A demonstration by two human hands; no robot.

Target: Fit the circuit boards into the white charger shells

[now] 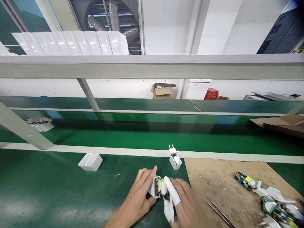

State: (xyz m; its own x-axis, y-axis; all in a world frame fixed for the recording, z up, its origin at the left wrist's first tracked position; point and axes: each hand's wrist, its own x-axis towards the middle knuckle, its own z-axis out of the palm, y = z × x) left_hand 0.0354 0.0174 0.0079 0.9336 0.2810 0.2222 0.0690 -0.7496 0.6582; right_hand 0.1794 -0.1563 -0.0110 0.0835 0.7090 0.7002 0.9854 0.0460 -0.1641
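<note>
My left hand (140,193) is closed around a white plastic charger housing (152,187), its open end turned to the right. At that opening my right hand (184,198), with white covers on two fingertips, grips a small circuit board (161,186) with yellow and dark parts. The board sits at the mouth of the housing; how deep it goes I cannot tell. Just beyond my hands stands another white charger (175,160) with a two-pin plug piece (173,148) at its open top. Two white housings (90,161) lie side by side to the left.
On the right, a brown board (213,177) carries tweezers (219,212) and several circuit boards (245,181) with white parts. Behind runs a green conveyor belt (133,137) with a cardboard box (285,123) at right and white pieces (41,124) at left. A frame post (26,126) rises left.
</note>
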